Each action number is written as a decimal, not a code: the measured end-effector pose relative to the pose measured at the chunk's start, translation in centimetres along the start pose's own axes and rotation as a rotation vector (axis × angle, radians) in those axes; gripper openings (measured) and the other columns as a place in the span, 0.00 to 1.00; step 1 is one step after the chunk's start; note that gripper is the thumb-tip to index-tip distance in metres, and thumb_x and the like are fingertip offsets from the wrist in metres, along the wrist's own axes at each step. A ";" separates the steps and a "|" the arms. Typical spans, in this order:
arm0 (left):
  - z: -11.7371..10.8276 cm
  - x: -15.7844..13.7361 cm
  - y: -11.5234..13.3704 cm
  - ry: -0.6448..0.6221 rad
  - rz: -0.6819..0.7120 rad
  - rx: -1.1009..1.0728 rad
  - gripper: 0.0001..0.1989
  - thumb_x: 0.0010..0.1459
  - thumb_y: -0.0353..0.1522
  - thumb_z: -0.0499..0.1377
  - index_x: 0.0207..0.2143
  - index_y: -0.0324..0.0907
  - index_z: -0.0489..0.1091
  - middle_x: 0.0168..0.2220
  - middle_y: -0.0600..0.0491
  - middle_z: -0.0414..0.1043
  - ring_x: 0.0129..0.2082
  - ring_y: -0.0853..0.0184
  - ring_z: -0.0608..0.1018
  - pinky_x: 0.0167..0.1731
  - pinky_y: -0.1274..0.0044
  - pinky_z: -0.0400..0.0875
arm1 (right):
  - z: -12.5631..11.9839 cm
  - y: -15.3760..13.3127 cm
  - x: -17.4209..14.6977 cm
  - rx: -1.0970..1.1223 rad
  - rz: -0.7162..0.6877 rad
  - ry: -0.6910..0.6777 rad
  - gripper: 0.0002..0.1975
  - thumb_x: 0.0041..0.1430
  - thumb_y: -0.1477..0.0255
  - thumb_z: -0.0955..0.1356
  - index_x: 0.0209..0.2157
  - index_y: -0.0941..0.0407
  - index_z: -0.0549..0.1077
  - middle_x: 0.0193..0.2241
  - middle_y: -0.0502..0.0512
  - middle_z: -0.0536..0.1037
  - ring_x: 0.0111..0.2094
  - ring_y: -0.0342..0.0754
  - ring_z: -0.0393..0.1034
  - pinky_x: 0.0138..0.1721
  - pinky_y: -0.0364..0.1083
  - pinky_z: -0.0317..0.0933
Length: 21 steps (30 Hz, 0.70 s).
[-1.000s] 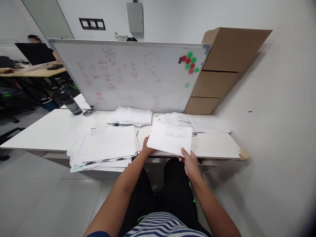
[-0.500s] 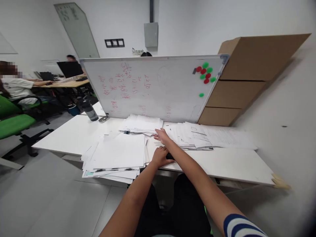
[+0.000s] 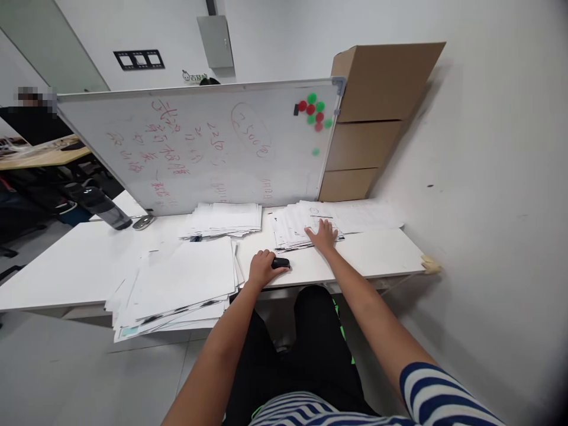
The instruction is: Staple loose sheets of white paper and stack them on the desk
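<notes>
My left hand (image 3: 261, 268) is closed around a black stapler (image 3: 281, 262) lying on the white table (image 3: 306, 263); part of it is hidden under the fingers. My right hand (image 3: 323, 235) rests, fingers spread, on the front of the right-hand stack of printed papers (image 3: 293, 225). Behind my left hand lies a stack of white sheets (image 3: 226, 218), close to the whiteboard. A larger, uneven pile of papers (image 3: 186, 275) is to the left of my left hand, its front overhanging the table edge.
A whiteboard (image 3: 199, 142) with red writing and round magnets stands along the table's back. Cardboard boxes (image 3: 370, 89) are stacked behind its right end. A dark bottle (image 3: 100, 204) and a computer mouse (image 3: 143, 222) are at the left. Another person sits beyond, far left.
The view has turned right. My right hand has moved right, from beside the back paper stack onto the right-hand papers. My left hand stays at the stapler.
</notes>
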State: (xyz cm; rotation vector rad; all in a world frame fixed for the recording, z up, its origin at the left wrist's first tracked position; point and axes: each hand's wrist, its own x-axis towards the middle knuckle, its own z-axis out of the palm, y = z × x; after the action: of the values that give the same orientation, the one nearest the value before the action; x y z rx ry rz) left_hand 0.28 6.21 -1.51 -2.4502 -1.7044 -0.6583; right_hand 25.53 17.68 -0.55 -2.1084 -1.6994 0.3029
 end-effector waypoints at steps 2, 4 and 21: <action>-0.1 0.0 0.0 -0.003 -0.005 0.009 0.28 0.53 0.58 0.59 0.35 0.41 0.72 0.34 0.47 0.71 0.38 0.58 0.72 0.35 0.70 0.61 | 0.2 0.5 0.7 -0.038 0.036 -0.031 0.40 0.64 0.49 0.56 0.69 0.59 0.52 0.71 0.66 0.48 0.71 0.60 0.38 0.67 0.65 0.34; -0.1 0.1 0.1 0.000 -0.007 0.016 0.29 0.53 0.59 0.58 0.35 0.41 0.71 0.34 0.47 0.71 0.38 0.58 0.72 0.35 0.70 0.61 | 0.3 0.4 1.1 -0.047 0.047 -0.018 0.37 0.66 0.50 0.54 0.69 0.56 0.53 0.70 0.66 0.51 0.71 0.60 0.41 0.66 0.69 0.35; 0.2 0.1 0.0 0.025 -0.016 0.026 0.28 0.54 0.58 0.58 0.35 0.42 0.71 0.34 0.48 0.71 0.38 0.60 0.71 0.35 0.71 0.61 | -2.9 -1.3 3.0 -0.081 0.073 -0.158 0.24 0.70 0.67 0.53 0.52 0.56 0.75 0.50 0.70 0.75 0.57 0.64 0.65 0.59 0.73 0.44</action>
State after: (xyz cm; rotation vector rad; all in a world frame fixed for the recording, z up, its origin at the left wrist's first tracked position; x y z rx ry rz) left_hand 0.40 6.37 -1.63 -2.4032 -1.7139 -0.6621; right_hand 26.27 20.31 2.92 -2.2625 -1.7515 0.4402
